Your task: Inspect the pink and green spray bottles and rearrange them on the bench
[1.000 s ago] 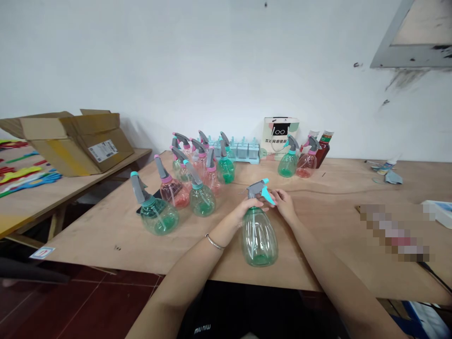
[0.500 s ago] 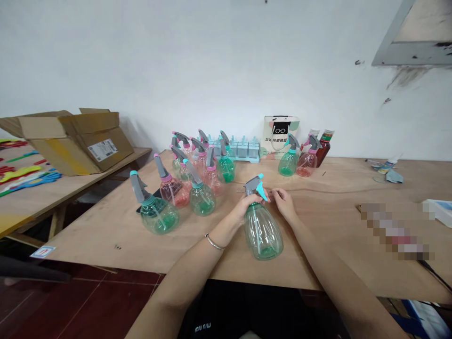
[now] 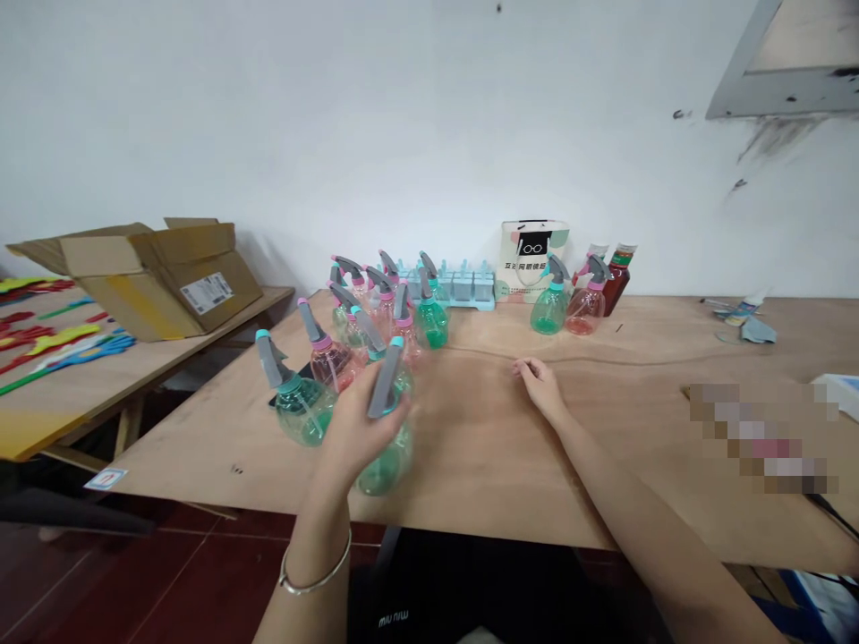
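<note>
My left hand [image 3: 362,420] is closed around the neck of a clear green spray bottle [image 3: 382,465] with a grey and turquoise spray head, slightly blurred. The bottle leans in front of several other spray bottles on the table. Just left of my hand is a green spray bottle [image 3: 301,411], and behind it a pink spray bottle [image 3: 334,362]; another green one is partly hidden by my hand. My right hand [image 3: 539,383] rests on the tabletop with fingers curled together; whatever may be between them cannot be made out.
Further back on the wooden table [image 3: 470,501] stand a light-blue popsicle mold [image 3: 473,288], a paper bag [image 3: 523,282], green [image 3: 548,310] and pink [image 3: 585,311] spray bottles and a dark red bottle [image 3: 617,282]. A cardboard box [image 3: 167,286] sits on the left table.
My left hand has carried the green spray bottle leftward, away from my right hand, toward the grouped bottles. My right hand has stayed nearly in place.
</note>
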Available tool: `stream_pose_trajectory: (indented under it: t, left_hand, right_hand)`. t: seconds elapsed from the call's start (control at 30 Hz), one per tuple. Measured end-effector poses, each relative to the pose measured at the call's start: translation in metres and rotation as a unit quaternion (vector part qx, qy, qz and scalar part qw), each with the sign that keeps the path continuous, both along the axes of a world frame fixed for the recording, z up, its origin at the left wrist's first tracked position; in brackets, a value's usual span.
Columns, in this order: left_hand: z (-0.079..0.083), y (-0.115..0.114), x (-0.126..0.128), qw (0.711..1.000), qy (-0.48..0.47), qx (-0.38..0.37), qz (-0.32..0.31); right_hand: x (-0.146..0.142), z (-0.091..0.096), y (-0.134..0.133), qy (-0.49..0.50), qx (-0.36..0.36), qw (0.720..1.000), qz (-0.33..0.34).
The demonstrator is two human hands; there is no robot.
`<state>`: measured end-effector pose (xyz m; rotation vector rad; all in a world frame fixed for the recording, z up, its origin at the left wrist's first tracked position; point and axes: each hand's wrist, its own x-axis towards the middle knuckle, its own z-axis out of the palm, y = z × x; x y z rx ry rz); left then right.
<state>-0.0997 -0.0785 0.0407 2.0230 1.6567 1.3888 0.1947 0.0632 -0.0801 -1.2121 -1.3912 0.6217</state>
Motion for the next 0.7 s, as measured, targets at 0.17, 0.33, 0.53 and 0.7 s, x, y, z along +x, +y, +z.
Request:
stream_pose_trajectory:
  t: [0.17, 0.33, 0.53, 0.7]
  left_hand:
    - [-0.023, -0.004, -0.021, 0.977, -0.016, 0.067, 0.203]
    - [-0.041, 0.000, -0.015, 0.942, -0.031, 0.200, 0.268]
    - [-0.051, 0.018, -0.016, 0.908, -0.048, 0.275, 0.313]
    - [-0.064, 0.027, -0.027, 0.891, -0.046, 0.331, 0.306]
  right_hand:
    - [0.000, 0.000, 0.000, 0.001, 0.003, 1.000, -0.003]
    - [0.000, -0.001, 0.001, -0.002, 0.005, 1.000, -0.005]
    - [0.000, -0.003, 0.001, 0.001, 0.012, 1.000, -0.010]
    - [0.003, -0.010, 0.005, 0.001, 0.032, 0.998, -0.045]
